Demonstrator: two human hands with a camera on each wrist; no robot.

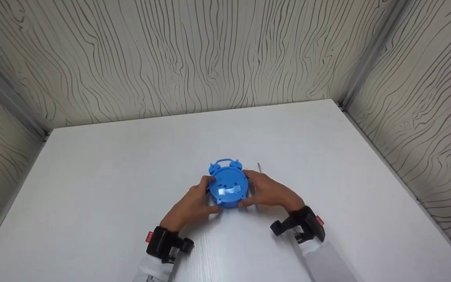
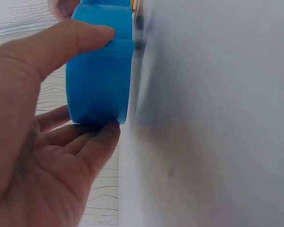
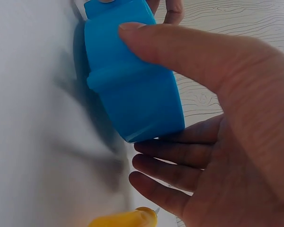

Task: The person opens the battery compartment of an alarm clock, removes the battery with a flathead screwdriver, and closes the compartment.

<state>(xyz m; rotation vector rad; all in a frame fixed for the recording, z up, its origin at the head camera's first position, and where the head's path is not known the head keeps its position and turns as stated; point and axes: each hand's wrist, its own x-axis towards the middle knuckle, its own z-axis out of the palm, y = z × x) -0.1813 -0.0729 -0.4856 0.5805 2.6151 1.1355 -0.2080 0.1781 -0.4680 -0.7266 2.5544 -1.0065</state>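
A blue alarm clock (image 1: 228, 186) with two bells and a handle on top is held low over the white table, its back facing up. My left hand (image 1: 194, 201) grips its left side, thumb (image 2: 92, 38) on the rim near the foot and fingers (image 2: 102, 144) on the side wall. From the right, my right hand (image 1: 268, 190) grips it the same way, thumb (image 3: 146, 40) along the rim. The clock's front faces the table and is hidden. Beside the right hand lies a screwdriver with a yellow handle (image 3: 125, 219); its thin shaft (image 1: 259, 167) shows past the knuckles.
The white table (image 1: 123, 164) ends at a wood-grain patterned panel (image 1: 194, 58) at the back. Another patterned panel (image 1: 433, 117) stands along the right side. Black wrist cameras (image 1: 165, 244) sit on both wrists.
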